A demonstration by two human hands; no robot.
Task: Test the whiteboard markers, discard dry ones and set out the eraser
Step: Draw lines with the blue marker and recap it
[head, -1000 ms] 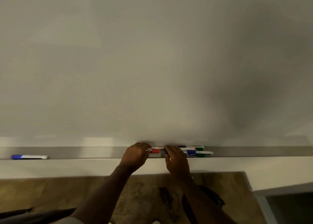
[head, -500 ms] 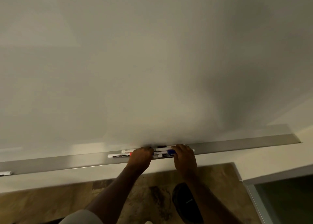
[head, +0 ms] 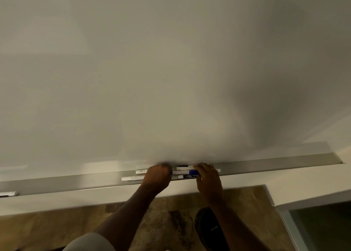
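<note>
Markers [head: 185, 172] lie bunched in the metal tray [head: 266, 165] along the bottom edge of the whiteboard [head: 171, 70], right between and under both hands. Left hand [head: 157, 176] sits on the bunch with fingers curled down over the barrels, looks like it grips them but what exactly is pinched I cannot tell. Right hand [head: 208, 176] covers the other end, fingers bent over the blue-capped marker [head: 192, 173], thumb side toward the floor; probably gripping, contact hidden by the knuckles. White barrels [head: 133, 178] stick out past the outer side of the left hand, one tip pokes out beyond the right hand

Step looks like picking one marker out of the bunch to test. Doing it well, my guess: hold the rest down with the left hand, lift a single barrel with the right, pull the cap straight off, not sideways, so the others don't roll off the tray lip. Test stroke goes on the board just above the hands

Hard to see: marker count, several overlap and the hands cover the middle. Cap colours mostly unclear, one blue, one dark. Another marker [head: 8, 193] far out past the left hand is cut by the frame edge. No eraser seen anywhere. No bin seen. Dark shoe [head: 207, 230] below the right forearm on patterned floor [head: 57, 230]. Frame is dim and soft
</note>
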